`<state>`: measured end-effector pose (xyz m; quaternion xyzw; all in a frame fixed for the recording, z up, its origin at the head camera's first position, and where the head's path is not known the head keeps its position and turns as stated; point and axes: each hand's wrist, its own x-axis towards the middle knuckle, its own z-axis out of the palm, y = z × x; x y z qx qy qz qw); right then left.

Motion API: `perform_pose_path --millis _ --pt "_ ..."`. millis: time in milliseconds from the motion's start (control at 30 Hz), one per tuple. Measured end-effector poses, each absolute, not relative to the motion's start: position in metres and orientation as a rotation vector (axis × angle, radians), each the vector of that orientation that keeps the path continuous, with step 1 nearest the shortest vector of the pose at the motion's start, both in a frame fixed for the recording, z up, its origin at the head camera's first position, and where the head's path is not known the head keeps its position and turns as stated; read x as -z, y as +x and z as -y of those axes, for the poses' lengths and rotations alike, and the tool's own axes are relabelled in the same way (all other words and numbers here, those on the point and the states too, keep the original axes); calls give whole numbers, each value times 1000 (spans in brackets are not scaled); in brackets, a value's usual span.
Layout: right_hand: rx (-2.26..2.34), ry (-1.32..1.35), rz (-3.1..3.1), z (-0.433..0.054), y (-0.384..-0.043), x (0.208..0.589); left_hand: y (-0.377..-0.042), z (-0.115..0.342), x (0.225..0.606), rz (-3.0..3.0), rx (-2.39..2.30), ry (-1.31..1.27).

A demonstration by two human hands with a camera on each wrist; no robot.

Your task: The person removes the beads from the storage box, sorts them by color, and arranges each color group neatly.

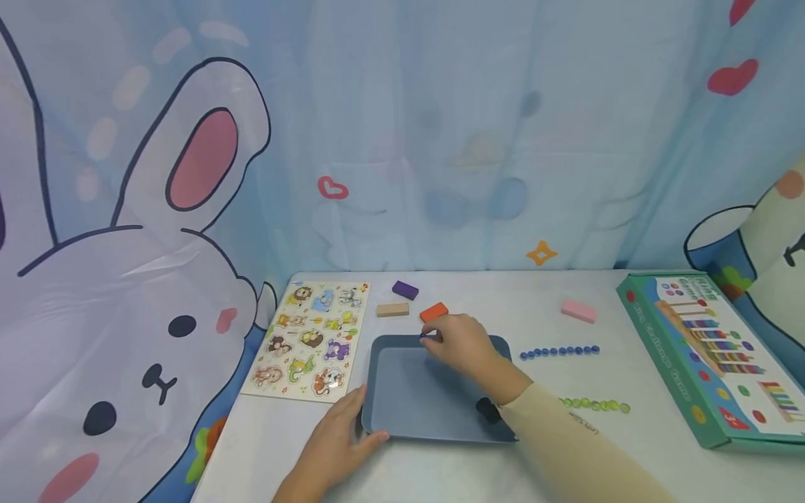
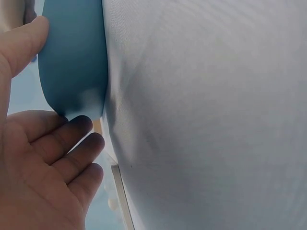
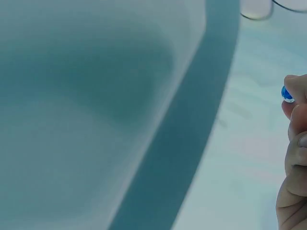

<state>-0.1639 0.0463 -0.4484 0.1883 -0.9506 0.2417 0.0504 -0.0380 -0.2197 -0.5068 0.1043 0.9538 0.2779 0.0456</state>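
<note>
A shallow blue-grey tray (image 1: pixel 421 391) lies on the white table in the middle of the head view. At its near left corner is my left hand (image 1: pixel 333 440), thumb and loosely extended fingers touching the tray's side. The left wrist view shows the palm (image 2: pixel 38 167) turned up beside the tray wall (image 2: pixel 74 57). Over the tray's far edge, my right hand (image 1: pixel 462 342) pinches a small, shiny blue glass bead (image 3: pixel 287 94) between thumb and fingertip. To the right, a row of similar blue beads (image 1: pixel 560 352) stretches across the table, with a row of yellow-green beads (image 1: pixel 594 404) nearer me, partly behind my sleeve.
An animal puzzle board (image 1: pixel 308 342) lies left of the tray. Beyond the tray are purple (image 1: pixel 405 290), wooden (image 1: pixel 393 309) and orange blocks (image 1: pixel 434 312). A pink block (image 1: pixel 578 311) is back right, and a green game box (image 1: pixel 717 356) sits at the right edge.
</note>
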Motion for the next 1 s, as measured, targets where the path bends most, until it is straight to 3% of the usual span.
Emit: perform_pose_path --millis 1000 --pt "-649 195 2782 -249 -149 443 -38 223 516 -2914 -859 314"
